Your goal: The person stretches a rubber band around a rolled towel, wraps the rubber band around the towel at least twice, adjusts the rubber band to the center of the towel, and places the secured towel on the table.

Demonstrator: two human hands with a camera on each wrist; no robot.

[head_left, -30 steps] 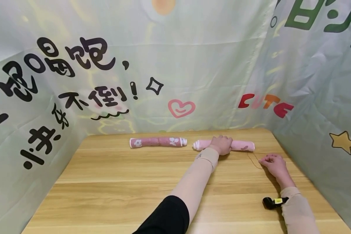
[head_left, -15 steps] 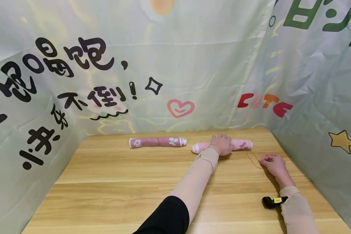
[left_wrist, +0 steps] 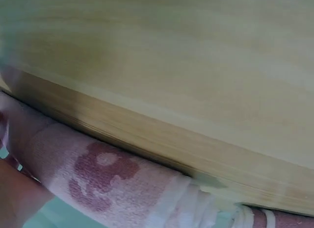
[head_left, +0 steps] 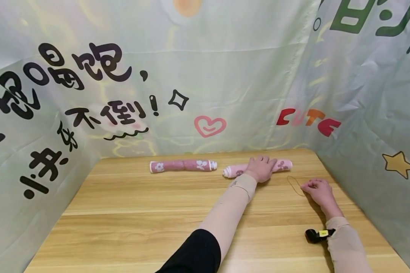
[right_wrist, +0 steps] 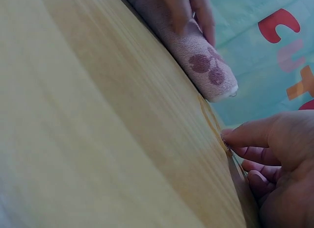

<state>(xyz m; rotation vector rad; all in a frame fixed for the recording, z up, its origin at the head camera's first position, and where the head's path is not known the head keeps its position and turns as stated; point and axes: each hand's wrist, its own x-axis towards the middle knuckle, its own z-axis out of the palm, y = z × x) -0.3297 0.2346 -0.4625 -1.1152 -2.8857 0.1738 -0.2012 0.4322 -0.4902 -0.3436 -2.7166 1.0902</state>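
Observation:
A light pink rolled towel (head_left: 232, 171) with darker pink motifs lies near the table's back edge. My left hand (head_left: 260, 169) rests across its middle, fingers spread over the top. In the left wrist view the towel roll (left_wrist: 105, 176) shows its white layered end, with part of the hand at the left edge. My right hand (head_left: 318, 191) pinches a thin brown rubber band (head_left: 295, 186) between thumb and forefinger, to the right of the roll. The loop hangs low over the wood, close to the towel's right end, in the right wrist view too.
A darker pink rolled towel (head_left: 174, 165) with white flowers lies to the left, in line with the first. Printed cloth walls (head_left: 246, 94) rise behind and beside the wooden table (head_left: 140, 212). A small black camera (head_left: 316, 236) sits at the right wrist.
The light pink towel roll has turned under the left hand, bringing its motifs higher, and its right end has swung slightly away. The left fingers have spread. The right hand stays nearly still.

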